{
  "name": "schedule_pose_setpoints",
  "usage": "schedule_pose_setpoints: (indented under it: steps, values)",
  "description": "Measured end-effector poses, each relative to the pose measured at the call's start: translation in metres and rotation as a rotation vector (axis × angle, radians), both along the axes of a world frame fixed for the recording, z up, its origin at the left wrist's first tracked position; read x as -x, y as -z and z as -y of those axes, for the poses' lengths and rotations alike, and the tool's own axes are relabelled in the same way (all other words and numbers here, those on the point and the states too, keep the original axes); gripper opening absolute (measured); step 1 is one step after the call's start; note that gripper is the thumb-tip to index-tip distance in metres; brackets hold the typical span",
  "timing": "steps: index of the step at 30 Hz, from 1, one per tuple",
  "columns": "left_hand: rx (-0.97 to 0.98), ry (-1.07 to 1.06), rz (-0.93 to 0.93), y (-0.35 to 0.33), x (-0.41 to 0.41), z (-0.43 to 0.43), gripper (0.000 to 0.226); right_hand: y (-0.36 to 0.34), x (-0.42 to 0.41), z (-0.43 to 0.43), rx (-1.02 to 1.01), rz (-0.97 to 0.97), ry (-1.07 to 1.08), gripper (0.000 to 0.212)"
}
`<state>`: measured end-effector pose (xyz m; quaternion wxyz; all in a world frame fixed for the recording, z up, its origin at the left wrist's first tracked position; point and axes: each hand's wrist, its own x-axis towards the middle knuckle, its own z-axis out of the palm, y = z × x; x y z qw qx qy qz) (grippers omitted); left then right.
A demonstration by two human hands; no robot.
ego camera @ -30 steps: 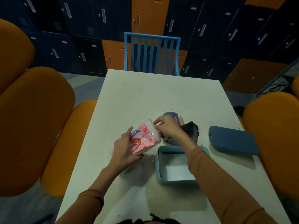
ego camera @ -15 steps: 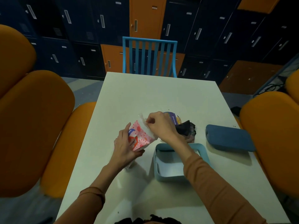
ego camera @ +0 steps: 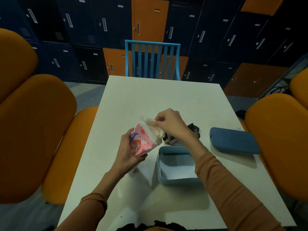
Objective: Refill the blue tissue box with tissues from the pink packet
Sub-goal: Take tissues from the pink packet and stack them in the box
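Two bare hands, both in brown sleeves, work one pink packet [ego camera: 142, 141] just above a white tabletop [ego camera: 150, 97]. The left hand [ego camera: 127, 151] grips the flower-printed packet from below and behind, thumb up its near face and fingers [ego camera: 141, 157] curled under its base, holding it tilted with the torn end up and toward the right hand. The right hand [ego camera: 170, 124] is closed in a pinch, its fingers [ego camera: 158, 121] drawn tight on the pale tissues [ego camera: 154, 129] that bulge from that torn end.

One blue tissue box [ego camera: 176, 182] stands open on the tabletop just below the right wrist and to the right of the left fingers, with a white layer lying flat at its bottom. Its single dark blue lid [ego camera: 233, 141] lies flat well to the right of the right fingers, apart from the box. One crumpled dark bundle [ego camera: 194, 130], too dim to name, sits just behind the right wrist, between the box and the far tabletop.

The tabletop is a pale rectangle. One blue slatted chair [ego camera: 152, 60] stands at its far end, and orange padded chairs [ego camera: 36, 130] flank both long sides. Behind runs a wall of dark blue lockers [ego camera: 83, 30], broken by a few orange doors [ego camera: 149, 19].
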<state>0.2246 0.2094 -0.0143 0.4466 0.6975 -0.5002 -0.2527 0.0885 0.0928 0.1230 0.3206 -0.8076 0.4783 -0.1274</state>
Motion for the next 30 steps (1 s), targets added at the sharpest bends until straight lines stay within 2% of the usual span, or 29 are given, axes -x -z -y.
schedule_pose_setpoints:
  steps: [3,5,7,9,11,12,15,30]
  values:
    - [-0.018,-0.003,0.036,0.0,-0.001,0.001,0.104,-0.008,-0.001,0.0,0.101,0.077,0.051,0.015]
    - [-0.033,-0.021,0.039,-0.002,-0.003,0.002,0.104,-0.013,-0.003,0.002,0.094,0.112,0.054,0.016]
    - [-0.02,-0.014,0.037,-0.003,-0.004,0.002,0.103,-0.013,-0.003,0.004,0.011,0.046,-0.014,0.017]
    - [-0.009,-0.005,0.041,-0.006,-0.005,0.003,0.102,-0.013,-0.001,0.004,0.021,0.026,-0.018,0.011]
    - [-0.001,-0.004,0.032,-0.009,-0.007,0.003,0.102,-0.015,0.002,0.006,0.067,0.069,0.036,0.025]
    - [0.0,-0.003,0.035,-0.009,-0.008,0.004,0.103,-0.016,0.002,0.007,0.057,0.072,0.034,0.024]
    - [-0.018,0.006,0.088,-0.007,-0.013,0.005,0.103,-0.017,0.0,0.006,-0.014,-0.038,-0.053,0.02]
    - [-0.533,0.073,0.507,0.005,-0.048,0.013,0.107,-0.039,0.049,0.036,0.051,0.072,0.197,0.018]
